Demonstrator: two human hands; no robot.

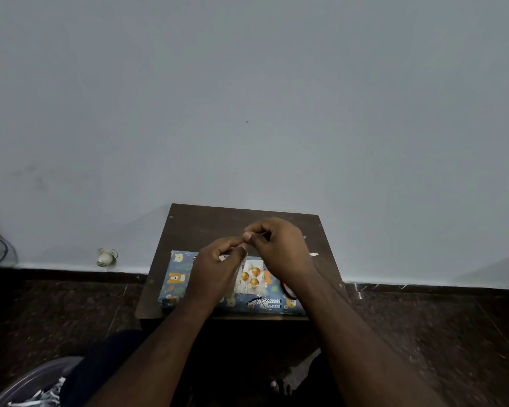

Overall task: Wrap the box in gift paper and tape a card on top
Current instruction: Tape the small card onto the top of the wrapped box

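Note:
A box wrapped in blue animal-print gift paper (177, 284) lies on a small dark wooden table (206, 224). A white card with gold balloons (252, 277) rests on top of the box. Above the card, my left hand (218, 270) and my right hand (279, 248) meet fingertip to fingertip. Both pinch a thin, nearly clear strip of tape (241, 267) that hangs down between them toward the card. My left hand hides part of the card and the box's middle.
A red and black tape roll (287, 290) peeks out by my right wrist at the box's right end. A grey wall stands right behind the table. A white plug (105, 257) sits on the skirting at left. A basin with paper scraps (33, 389) is at bottom left.

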